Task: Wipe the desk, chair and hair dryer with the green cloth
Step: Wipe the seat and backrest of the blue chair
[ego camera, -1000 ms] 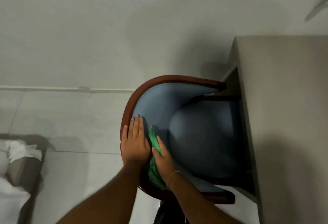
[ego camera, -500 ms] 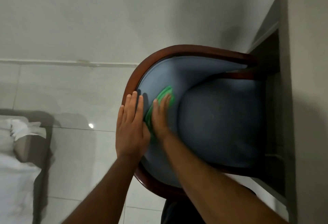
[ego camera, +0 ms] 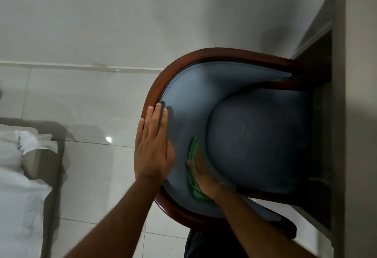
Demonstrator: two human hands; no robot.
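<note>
Chair (ego camera: 234, 102) as landmark: one chair, seat tucked under the bench (ego camera: 361, 114) at its far side. Left hand (ego camera: 153, 147) is lying flat on the chair's curved wooden back rail, fingers (ego camera: 155, 119) straight and pressed together, gripping nothing; most likely it is bracing the chair so it is not shifting under the rubbing. Right hand (ego camera: 202, 176) is pressing the green cloth (ego camera: 192, 168) against the blue padded inner backrest, low down where backrest meets seat cushion; fingers are lying flat over the cloth, though motion blur is hiding whether they are spread. Cloth is folded into a narrow pad, probably to reach that seam. Count: one cloth, one chair, one bench, two hands. Hair dryer is not showing. A bed (ego camera: 18, 176) is sitting on the chair's back side, well apart.
</note>
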